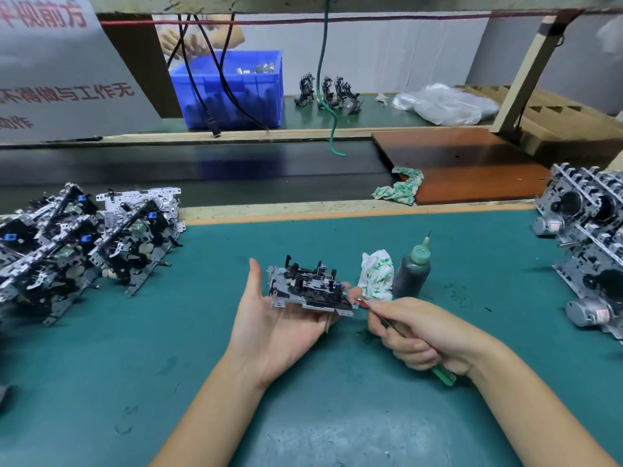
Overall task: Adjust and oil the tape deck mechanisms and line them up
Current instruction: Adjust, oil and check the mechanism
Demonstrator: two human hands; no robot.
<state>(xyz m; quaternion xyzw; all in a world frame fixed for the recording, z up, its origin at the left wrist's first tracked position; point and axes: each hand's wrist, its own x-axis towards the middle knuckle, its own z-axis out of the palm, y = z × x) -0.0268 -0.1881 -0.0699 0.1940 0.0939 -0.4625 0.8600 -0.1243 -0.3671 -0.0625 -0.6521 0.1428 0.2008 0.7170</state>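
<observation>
Left hand (279,318), palm up and fingers spread, cradles one tape deck mechanism (310,288) level for access; right hand (418,332) grips a green-handled tool (443,375), tip at its edge. Oil bottle (413,271) stands near; further mechanisms (84,237) wait on the bench (202,332).

a blue crate (232,92) sits at the far side, black cables (215,75) hanging in front of it and a green cable (325,79) to its right. a crumpled clear plastic bag (445,104) lies farther right. a green-printed rag (401,187) rests against a brown board (465,163).
</observation>
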